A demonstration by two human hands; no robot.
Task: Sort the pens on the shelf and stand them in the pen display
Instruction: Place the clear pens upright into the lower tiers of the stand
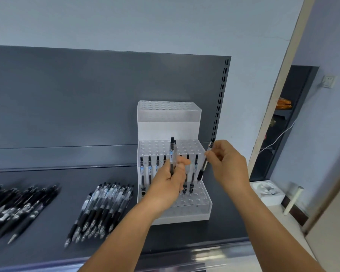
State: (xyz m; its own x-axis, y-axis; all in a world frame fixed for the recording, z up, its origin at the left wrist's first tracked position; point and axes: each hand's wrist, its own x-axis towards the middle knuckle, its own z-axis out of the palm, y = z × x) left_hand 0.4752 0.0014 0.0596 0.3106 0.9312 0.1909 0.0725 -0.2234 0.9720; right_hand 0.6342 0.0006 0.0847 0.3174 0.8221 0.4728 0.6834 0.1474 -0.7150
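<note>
Clear gel pens going into stepped acrylic pen display [202, 208]: risk of knocking row.
Left hand [170, 180] grips spare pens [172, 154] upright; right hand [227, 163] pinches one gel pen [204, 162], tip above front tier's right end. A tilted entry may topple standing pens [149, 169]; upper tiers hold none.

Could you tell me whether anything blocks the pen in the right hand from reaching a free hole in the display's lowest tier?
Nothing visible does. The right hand holds its pen tilted, tip just above the open holes at the right end of the pen display; the standing pens sit to its left.
</note>
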